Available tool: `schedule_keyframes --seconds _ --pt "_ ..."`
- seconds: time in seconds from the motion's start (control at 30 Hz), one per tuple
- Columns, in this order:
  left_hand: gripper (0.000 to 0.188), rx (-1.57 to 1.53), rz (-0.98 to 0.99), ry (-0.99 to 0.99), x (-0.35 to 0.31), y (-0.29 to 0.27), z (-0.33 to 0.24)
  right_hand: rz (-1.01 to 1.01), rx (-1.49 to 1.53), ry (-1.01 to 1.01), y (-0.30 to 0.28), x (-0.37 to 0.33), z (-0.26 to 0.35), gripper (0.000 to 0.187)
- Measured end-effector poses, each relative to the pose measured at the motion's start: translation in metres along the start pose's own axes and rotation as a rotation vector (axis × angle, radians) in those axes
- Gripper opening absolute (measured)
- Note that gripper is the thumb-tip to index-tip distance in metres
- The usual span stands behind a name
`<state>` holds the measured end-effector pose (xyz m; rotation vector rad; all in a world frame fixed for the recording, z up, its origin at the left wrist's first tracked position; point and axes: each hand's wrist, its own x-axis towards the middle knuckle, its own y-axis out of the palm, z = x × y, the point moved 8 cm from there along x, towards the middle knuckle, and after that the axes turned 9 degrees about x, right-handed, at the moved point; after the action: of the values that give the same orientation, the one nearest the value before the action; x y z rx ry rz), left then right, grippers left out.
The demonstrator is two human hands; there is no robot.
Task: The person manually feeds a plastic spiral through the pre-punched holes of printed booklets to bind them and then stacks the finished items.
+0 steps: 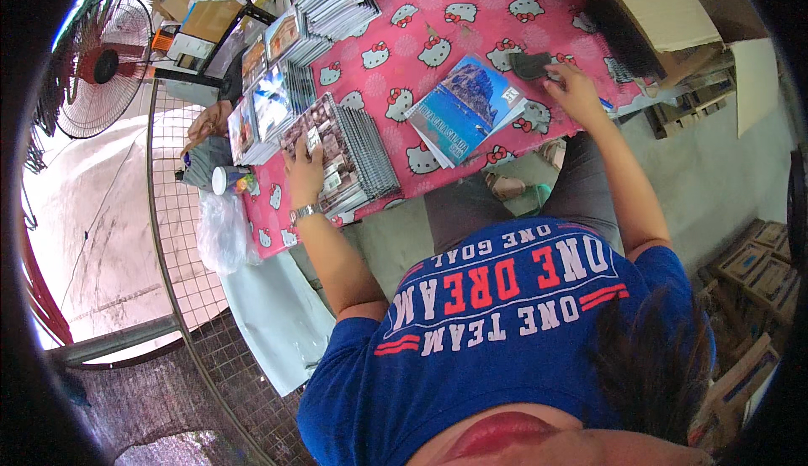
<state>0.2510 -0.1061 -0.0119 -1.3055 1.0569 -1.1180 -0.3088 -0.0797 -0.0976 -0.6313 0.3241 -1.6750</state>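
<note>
Several boxes (661,3), contents unclear, left hand (304,172) on notebooks (349,150)

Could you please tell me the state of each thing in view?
Left hand: fingers spread, on the near stack.
Near stack: piled, spirals facing right.
Blue notebook: flat, cover up.
Right hand: fingers bent, beside the dark object; contact unclear.
Watch: worn on left wrist.
Fan: cannot tell if running.
Plastic bag: crumpled.
</note>
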Motion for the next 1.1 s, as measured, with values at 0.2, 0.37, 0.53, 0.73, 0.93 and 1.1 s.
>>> schedule_keyframes --seconds 0.2,0.37,0.53,0.73,0.93,1.1 --pt "0.057 -0.136 -0.036 0.004 -0.012 0.012 0.026 0.261 0.1 0.156 0.085 0.027 0.003 0.046" --pt "0.056 -0.008 -0.169 0.075 -0.001 -0.015 0.011 -0.348 0.044 0.03 0.069 -0.001 0.013 0.057" --pt "0.043 -0.671 -0.083 0.423 -0.014 -0.049 -0.177 -0.27 0.811 0.59 0.081 -0.063 -0.017 0.056" --pt "0.056 -0.572 0.32 0.405 0.058 0.113 -0.252 0.012 1.185 0.787 0.103 -0.092 -0.003 0.034" --pt "0.081 -0.549 0.726 0.216 0.087 0.189 -0.242 0.111 1.544 0.958 0.137 -0.115 0.023 0.025" --pt "0.089 -0.696 0.936 0.155 0.073 0.181 -0.265 0.075 1.626 0.889 0.152 -0.106 0.007 0.027"
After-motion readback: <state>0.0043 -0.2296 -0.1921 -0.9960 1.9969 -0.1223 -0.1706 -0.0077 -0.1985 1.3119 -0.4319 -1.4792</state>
